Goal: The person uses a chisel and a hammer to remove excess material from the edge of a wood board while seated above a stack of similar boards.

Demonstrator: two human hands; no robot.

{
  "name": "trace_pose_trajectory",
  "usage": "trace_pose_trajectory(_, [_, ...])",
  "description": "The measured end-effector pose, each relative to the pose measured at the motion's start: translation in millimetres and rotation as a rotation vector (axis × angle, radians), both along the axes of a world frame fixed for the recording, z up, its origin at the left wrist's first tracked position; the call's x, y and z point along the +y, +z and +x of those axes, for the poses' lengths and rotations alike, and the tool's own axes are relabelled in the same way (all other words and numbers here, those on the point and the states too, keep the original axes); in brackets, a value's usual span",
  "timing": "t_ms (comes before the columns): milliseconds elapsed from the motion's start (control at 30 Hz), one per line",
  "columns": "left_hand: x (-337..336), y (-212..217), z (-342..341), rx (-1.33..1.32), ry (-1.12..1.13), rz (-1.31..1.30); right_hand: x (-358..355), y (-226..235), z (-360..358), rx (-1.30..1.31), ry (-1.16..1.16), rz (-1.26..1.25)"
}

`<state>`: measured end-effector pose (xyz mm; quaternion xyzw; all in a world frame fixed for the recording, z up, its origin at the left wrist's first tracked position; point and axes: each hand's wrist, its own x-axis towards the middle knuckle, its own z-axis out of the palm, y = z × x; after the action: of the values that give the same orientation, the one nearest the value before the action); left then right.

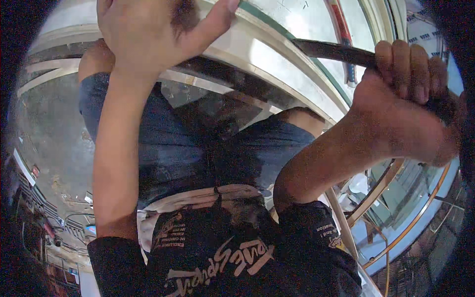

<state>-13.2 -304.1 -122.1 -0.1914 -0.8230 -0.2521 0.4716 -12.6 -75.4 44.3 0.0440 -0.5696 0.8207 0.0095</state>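
Note:
My right hand [396, 101] is closed round the handle end of a long, dark, flat knife-like blade [336, 51]. The tip points left, over the white frame [267, 57] with a green edging strip. My left hand [148, 37] is at the upper left, its thumb stretched out to the right above the pale frame. The picture's top edge cuts off its other fingers; I cannot make out whether the palm touches the surface.
A red and grey long tool [341, 29] lies on the white panel [316, 24] beyond the frame. Below the frame my knees are bent over a dark grey floor [64, 133]. Cables [74, 218] lie at the left. A curved wooden-coloured rail [415, 222] stands at the right.

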Motion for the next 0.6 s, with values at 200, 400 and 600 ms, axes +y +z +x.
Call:
trace_pose_trajectory(200, [-9, -10, 2, -0.021, -0.008, -0.04, 2, -2, -9, 0.049, -0.043, 0.106])
trace_pose_trajectory(400, [-15, -14, 0, 0.038, 0.019, -0.072, 2, -5, -7, 0.083, -0.069, 0.178])
trace_pose_trajectory(600, [-11, -10, 1, 0.028, 0.0, -0.005, 9, -1, -6, 0.113, -0.093, 0.218])
